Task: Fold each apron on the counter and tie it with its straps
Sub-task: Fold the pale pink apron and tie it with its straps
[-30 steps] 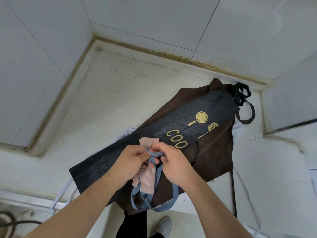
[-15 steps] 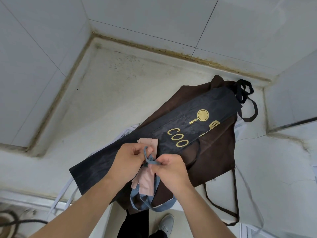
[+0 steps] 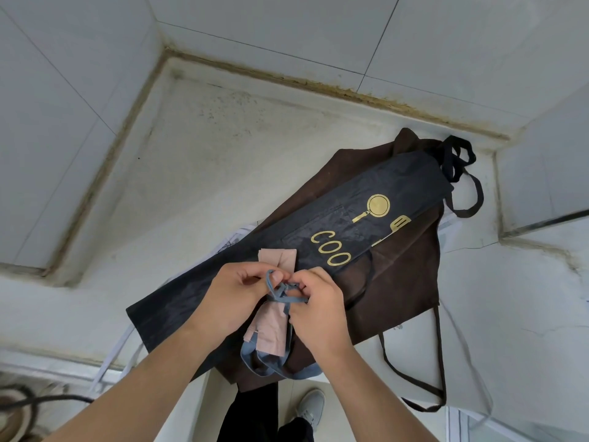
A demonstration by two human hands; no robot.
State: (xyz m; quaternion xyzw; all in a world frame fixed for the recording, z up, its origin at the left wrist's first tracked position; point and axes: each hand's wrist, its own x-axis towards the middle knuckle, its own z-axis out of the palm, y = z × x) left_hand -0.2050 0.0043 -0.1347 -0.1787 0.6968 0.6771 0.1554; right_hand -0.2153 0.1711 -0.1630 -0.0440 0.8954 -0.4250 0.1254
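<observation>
The pink apron [image 3: 276, 317] is folded into a narrow bundle and lies on top of the black apron [image 3: 318, 247], near that apron's lower end, just below the gold letters "COO" [image 3: 330, 250]. Blue straps [image 3: 280, 291] cross the bundle at its middle, where they form a small loop and a knot. Both strap tails hang below the bundle in a long loop past the counter [image 3: 223, 173] edge.

The left hand [image 3: 237, 296] holds the bundle from its left side, fingers curled, thumb and forefinger pinching the strap loop. The right hand [image 3: 318, 311] is on the bundle's right side, fingers curled round the strap at the knot. The two hands nearly touch over the bundle.

The black apron lies as a long diagonal strip under the bundle, printed with a gold pan [image 3: 376, 207] and a gold spatula [image 3: 396, 226] above the letters. Its black ties [image 3: 455, 157] are bunched at the far upper end. Under it lies a brown apron [image 3: 401, 282], spread wider to the right of the bundle, with a brown strap [image 3: 439, 362] trailing down over the counter's front edge. White striped cloth [image 3: 236, 236] shows from beneath the black apron on the bundle's upper left.

The counter is pale and stained, with tiled walls [image 3: 287, 23] behind it. Below the bundle, past the counter edge, a grey shoe [image 3: 310, 406] and a dark trouser leg [image 3: 251, 413] are visible.
</observation>
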